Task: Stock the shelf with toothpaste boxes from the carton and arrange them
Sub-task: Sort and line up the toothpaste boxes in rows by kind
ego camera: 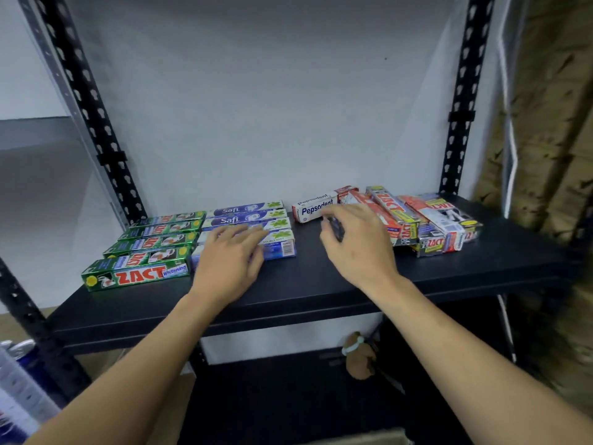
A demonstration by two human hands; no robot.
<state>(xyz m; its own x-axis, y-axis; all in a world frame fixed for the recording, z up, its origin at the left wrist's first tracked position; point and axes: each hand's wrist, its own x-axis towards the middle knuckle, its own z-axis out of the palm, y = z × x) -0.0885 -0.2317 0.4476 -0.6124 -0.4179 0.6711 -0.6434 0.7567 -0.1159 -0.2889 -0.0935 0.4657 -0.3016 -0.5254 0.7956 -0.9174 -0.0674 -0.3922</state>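
1. Shelf (321, 277): black board on a black slotted rack; we count every box below as lying flat on it.
2. Left hand (229, 261): palm down, fingers (247, 234) spread and flat on top of the blue boxes; nothing gripped.
3. Right hand (356, 242): fingers (333, 226) curled loosely with a gap between thumb and fingertips. A dark blur sits inside the curl; we cannot tell whether it is something held.
4. Blue boxes (247, 216): four marked Safi, side by side. The two nearest lie partly under the left fingers, the other two just beyond the fingertips.
5. Green boxes (154, 252): Zact, laid in a row touching the blue ones, just left of the left fingers.
6. White box (313, 208): Pepsodent, just beyond the right fingertips; touching or not, we cannot tell.
7. Red and grey boxes (426, 223): a loose heap at mixed angles, some overlapping, directly right of the right fingers.
8. Brown toy (357, 356): below the shelf, under the right forearm.
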